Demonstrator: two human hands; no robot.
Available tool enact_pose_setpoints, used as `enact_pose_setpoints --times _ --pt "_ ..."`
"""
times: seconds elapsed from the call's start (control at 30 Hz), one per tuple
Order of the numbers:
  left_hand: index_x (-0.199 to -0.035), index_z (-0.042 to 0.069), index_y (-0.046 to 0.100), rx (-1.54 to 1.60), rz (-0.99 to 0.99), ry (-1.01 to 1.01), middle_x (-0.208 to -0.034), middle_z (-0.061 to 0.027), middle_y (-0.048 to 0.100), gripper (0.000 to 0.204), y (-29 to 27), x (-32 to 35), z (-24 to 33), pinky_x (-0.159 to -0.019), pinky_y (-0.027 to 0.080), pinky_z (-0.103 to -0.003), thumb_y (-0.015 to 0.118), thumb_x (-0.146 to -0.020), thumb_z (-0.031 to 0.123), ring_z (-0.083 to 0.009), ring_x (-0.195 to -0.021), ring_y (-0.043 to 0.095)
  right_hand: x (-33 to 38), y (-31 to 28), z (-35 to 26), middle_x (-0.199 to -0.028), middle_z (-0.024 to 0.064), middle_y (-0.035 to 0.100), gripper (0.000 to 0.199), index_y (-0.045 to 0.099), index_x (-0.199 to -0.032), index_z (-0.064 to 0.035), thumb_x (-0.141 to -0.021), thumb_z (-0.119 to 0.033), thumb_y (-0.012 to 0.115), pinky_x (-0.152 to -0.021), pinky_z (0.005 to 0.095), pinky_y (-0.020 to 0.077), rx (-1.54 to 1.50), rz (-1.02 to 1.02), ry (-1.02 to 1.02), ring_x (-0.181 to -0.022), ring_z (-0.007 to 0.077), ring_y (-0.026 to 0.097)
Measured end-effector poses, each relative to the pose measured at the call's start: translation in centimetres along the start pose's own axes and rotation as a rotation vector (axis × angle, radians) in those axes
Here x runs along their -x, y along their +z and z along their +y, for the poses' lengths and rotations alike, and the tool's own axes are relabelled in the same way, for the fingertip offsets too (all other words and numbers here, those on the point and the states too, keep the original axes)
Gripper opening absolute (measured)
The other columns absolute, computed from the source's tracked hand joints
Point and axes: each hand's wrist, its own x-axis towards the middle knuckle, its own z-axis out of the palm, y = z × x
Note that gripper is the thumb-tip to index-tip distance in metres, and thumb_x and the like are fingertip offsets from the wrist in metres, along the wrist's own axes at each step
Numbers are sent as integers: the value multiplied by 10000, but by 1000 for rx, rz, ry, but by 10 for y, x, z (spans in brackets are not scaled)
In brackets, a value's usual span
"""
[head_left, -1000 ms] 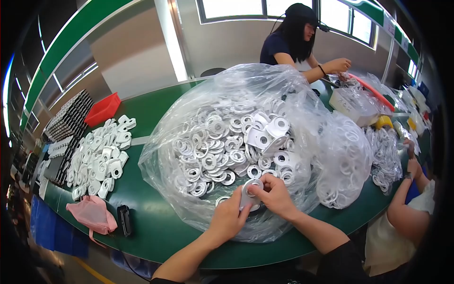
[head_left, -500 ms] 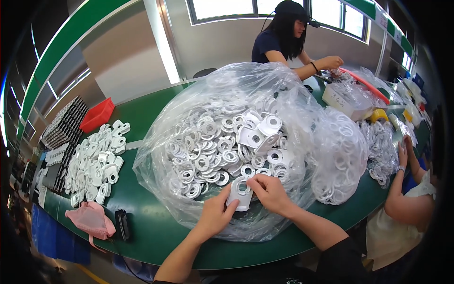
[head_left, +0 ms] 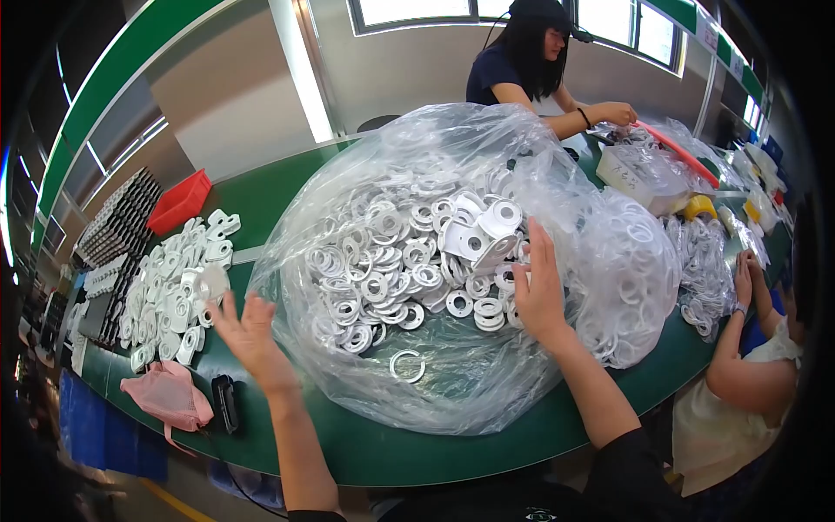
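A large clear plastic bag (head_left: 487,409) lies spread on the green table, full of white plastic rings (head_left: 374,287) and flat tabbed parts (head_left: 477,233) with round holes. My left hand (head_left: 252,341) is held out left of the bag, fingers spread, beside a pile of white tabbed parts (head_left: 165,296). Just past its fingertips is a blurred white part (head_left: 211,284), apart from the hand as far as I can see. My right hand (head_left: 541,291) is at the right of the heap, fingers stretched upward, with nothing visible in it. A single white ring (head_left: 407,366) lies near the bag's front.
Behind the left pile stand a red tray (head_left: 180,202) and stacked dark trays (head_left: 122,217). A pink pouch (head_left: 167,396) and a black case (head_left: 224,403) lie front left. Another bag of rings (head_left: 631,287) adjoins on the right. Co-workers sit across and at right.
Both hands have left the white part they held together at the bag's front. My left hand swung left to the pile; my right hand moved up and right along the heap.
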Motion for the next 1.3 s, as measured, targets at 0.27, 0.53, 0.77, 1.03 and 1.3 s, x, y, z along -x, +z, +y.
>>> enact_pose_setpoints --times 0.27,0.53,0.77,1.03,1.3 --pt "-899 33 620 -1003 -1189 284 -827 -97 623 191 13 67 -12 -684 461 -341 688 -745 122 -250 -780 595 2 -3 16 -989 110 585 311 561 -1154 -45 -845 -55 591 -700 283 475 -121 -80 141 -833 209 568" --pt "-807 13 577 -1066 -1178 76 -771 -130 596 143 20 75 -15 -613 456 -353 676 -750 99 -274 -657 572 5 -11 -19 -778 54 603 143 649 -969 -7 -836 -52 622 -613 230 437 -294 8 73 -662 118 556" --pt "-884 32 535 -489 -839 -403 -819 -63 622 127 20 77 -42 -647 468 -291 598 -873 142 -136 -735 581 25 0 -27 -780 22 646 185 658 -975 11 -856 -128 626 -593 206 459 -428 -688 381 -669 50 555" --pt "-969 68 398 32 -834 -893 -927 -121 650 104 26 110 -38 -693 468 -197 491 -925 53 -105 -795 595 30 9 -34 -794 5 641 199 639 -1005 19 -884 -129 588 -580 199 486 -791 -670 583 -663 47 576" --pt "-1038 83 440 -2 -686 -973 -941 -112 644 165 20 102 -48 -732 472 -262 414 -974 233 -130 -821 604 19 -14 -10 -861 59 576 139 660 -806 -64 -740 -183 688 -765 352 452 256 -464 -36 -917 244 521"
